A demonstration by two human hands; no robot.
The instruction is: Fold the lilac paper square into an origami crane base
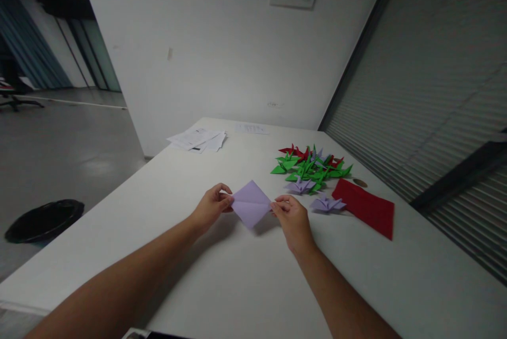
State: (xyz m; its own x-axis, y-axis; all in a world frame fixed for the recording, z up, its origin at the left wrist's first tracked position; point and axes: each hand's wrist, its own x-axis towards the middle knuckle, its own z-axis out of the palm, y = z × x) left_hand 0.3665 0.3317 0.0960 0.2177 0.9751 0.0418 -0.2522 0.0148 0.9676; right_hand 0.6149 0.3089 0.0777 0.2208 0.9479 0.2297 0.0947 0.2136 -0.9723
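A square sheet of light purple origami paper (251, 204) is held up between my two hands, turned so its corners point up, down and sideways. A crease runs across it from left corner to right corner. My left hand (214, 205) pinches the left corner between thumb and fingers. At the opposite corner, my right hand (291, 217) has the same kind of pinch. Just beyond my right hand lies a folded purple paper crane (328, 204), with another purple crane (301, 186) a little farther back.
A heap of green paper cranes (312, 170) and red cranes (296, 153) lies back right. Red paper sheets (366, 207) rest beside a dark round spot (360, 183). Printed papers (198, 138) lie far left on the white table (158, 212). A black-lined bin (43, 220) stands left, blinds right.
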